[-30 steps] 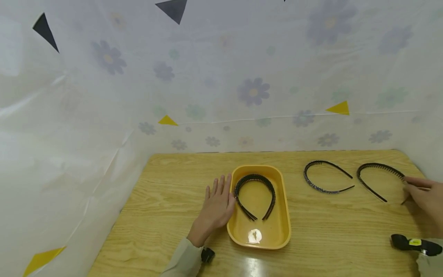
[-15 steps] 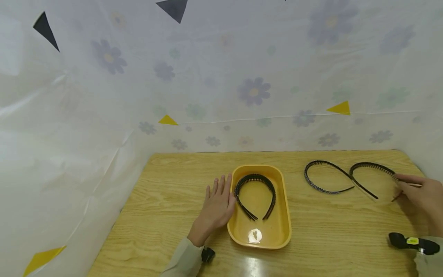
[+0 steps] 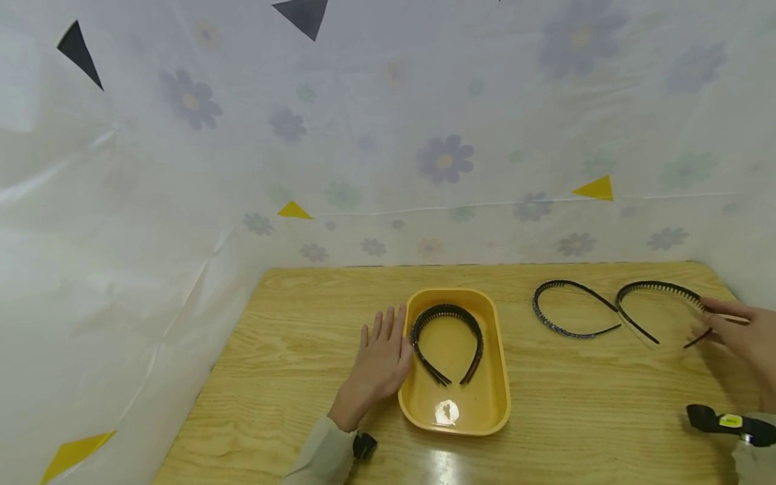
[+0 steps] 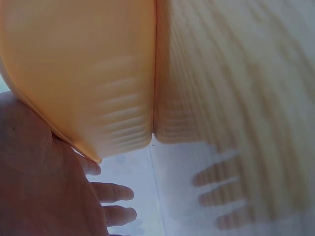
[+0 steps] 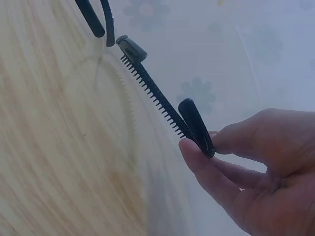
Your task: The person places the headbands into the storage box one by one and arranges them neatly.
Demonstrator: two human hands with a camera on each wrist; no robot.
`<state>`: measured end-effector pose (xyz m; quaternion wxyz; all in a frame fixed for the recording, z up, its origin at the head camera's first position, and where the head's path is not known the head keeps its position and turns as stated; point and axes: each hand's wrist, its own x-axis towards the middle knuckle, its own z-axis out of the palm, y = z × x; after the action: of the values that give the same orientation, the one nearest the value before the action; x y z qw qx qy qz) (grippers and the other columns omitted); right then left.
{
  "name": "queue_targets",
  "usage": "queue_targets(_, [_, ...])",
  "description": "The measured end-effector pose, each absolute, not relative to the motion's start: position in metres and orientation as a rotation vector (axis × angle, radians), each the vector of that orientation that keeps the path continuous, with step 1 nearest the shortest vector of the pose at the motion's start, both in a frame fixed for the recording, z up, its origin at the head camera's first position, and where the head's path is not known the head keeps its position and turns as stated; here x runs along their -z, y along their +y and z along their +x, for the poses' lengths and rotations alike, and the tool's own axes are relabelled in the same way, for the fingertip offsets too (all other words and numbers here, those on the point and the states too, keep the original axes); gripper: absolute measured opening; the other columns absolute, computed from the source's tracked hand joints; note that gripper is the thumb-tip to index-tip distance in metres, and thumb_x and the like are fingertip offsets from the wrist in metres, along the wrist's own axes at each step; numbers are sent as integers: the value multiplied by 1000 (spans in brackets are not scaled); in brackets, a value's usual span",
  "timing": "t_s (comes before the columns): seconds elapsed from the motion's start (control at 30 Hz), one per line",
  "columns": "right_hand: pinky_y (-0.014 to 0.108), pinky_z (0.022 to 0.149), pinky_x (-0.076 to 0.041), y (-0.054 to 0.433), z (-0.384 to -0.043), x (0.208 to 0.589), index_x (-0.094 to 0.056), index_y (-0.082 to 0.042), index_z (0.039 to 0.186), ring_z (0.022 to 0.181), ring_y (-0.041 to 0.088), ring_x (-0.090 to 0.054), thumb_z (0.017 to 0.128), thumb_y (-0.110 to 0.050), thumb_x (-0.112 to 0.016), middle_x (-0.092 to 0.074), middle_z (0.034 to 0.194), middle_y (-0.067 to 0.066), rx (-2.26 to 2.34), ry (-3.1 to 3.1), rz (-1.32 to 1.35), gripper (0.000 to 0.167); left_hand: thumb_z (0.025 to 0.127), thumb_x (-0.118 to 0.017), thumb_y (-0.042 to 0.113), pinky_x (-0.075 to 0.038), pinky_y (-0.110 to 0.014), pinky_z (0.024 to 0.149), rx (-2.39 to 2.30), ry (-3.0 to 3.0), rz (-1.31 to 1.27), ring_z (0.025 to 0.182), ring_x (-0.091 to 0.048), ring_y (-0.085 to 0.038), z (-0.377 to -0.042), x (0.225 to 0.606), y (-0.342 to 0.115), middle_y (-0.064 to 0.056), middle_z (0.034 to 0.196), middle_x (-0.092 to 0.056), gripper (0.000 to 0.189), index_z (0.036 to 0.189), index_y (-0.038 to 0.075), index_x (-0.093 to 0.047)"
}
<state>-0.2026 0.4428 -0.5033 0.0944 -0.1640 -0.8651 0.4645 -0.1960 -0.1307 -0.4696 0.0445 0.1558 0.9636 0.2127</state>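
My right hand (image 3: 747, 337) pinches one side of a black toothed headband (image 3: 661, 286) between thumb and fingers, at the right of the table. The right wrist view shows its comb teeth and a rounded black end beside my fingertips (image 5: 189, 147). Its far side overlaps a second headband (image 3: 537, 311) with a glittery band, which lies on the table. My left hand (image 3: 377, 360), fingers straight, rests along the left rim of a yellow tray (image 3: 508, 404). Inside the tray are several black headbands (image 3: 479, 337), nested together with their ends toward me.
The wood-grain table (image 3: 279, 343) ends at the back against a white flowered sheet (image 3: 376, 155). Yellow and black triangles mark the sheet. Black camera mounts show at both wrists, the right mount (image 3: 706, 417) near the table's right side.
The right hand has carried its headband left, so it now overlaps the glittery one, then shifted slightly right and back. The left hand and tray stay where they were.
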Motion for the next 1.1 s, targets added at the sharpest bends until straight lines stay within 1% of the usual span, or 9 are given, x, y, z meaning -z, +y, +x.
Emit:
queue_targets(0.07, [12, 58, -51, 440, -200, 498, -36, 2, 157, 60, -14, -56, 108, -11, -43, -50, 126, 35, -1415, -2528, -493, 50, 112, -21, 34, -5, -63, 122, -647, 2942, 474, 156, -7, -39, -196, 469, -131, -17, 170, -11, 60, 167, 18, -4])
queue_targets(0.13, [9, 60, -50, 442, -200, 500, -38, -14, 158, 61, -14, -58, 108, -12, -42, -57, 130, 13, -1464, -2476, -469, 50, 112, -21, 34, -5, -62, 122, -646, 2942, 472, 156, -7, -39, -196, 469, -131, -17, 170, -11, 60, 167, 18, -4])
queue_targets(0.17, [8, 60, -48, 442, -199, 499, -37, -15, 158, 61, -16, -56, 109, -11, -41, -55, 140, 15, -1452, -2477, -450, 50, 112, -21, 34, -5, -62, 122, -648, 2941, 472, 156, -7, -39, -196, 469, -131, -17, 170, -11, 60, 167, 18, -5])
queue_targets(0.2, [8, 60, -47, 440, -199, 497, -31, -4, 159, 61, -17, -55, 109, -10, -39, -42, 152, 25, -1421, -2500, -441, 51, 112, -21, 34, -5, -62, 122, -645, 2942, 471, 156, -7, -39, -196, 469, -131, -17, 170, -12, 60, 167, 17, -5])
queue_targets(0.33, [7, 59, -44, 435, -202, 495, -31, 1, 157, 62, -20, -55, 109, -7, -35, -18, 167, 20, -1367, -2520, -364, 49, 112, -23, 32, -6, -63, 121, -659, 2943, 479, 156, -8, -41, -196, 469, -131, -19, 170, -13, 60, 167, 14, -8])
queue_targets(0.5, [22, 46, -39, 420, -202, 485, -34, 2, 157, 62, -24, -52, 109, -11, -34, -16, 167, 25, -1303, -2540, -313, 49, 112, -22, 32, -5, -63, 122, -659, 2940, 479, 156, -8, -41, -195, 468, -131, -19, 169, -13, 60, 167, 16, -6])
queue_targets(0.77, [37, 41, -30, 395, -202, 465, -39, 17, 147, 64, -30, -44, 109, -15, -37, -23, 157, 41, -1202, -2608, -315, 50, 112, -22, 32, -5, -63, 121, -662, 2934, 479, 156, -7, -41, -196, 469, -131, -19, 170, -13, 60, 167, 14, -8])
queue_targets(0.97, [17, 48, -43, 382, -207, 456, -46, 16, 144, 65, -28, -48, 109, -15, -45, -41, 142, 47, -1168, -2642, -275, 47, 112, -22, 32, -5, -64, 121, -669, 2939, 481, 155, -8, -42, -197, 468, -131, -20, 169, -13, 60, 167, 14, -9])
queue_targets(1.1, [5, 57, -44, 374, -209, 450, -53, 17, 138, 62, -19, -57, 107, -18, -55, -77, 94, 11, -1177, -2642, -244, 47, 111, -22, 32, -5, -64, 121, -672, 2937, 481, 155, -8, -42, -197, 470, -131, -20, 169, -14, 60, 167, 14, -8])
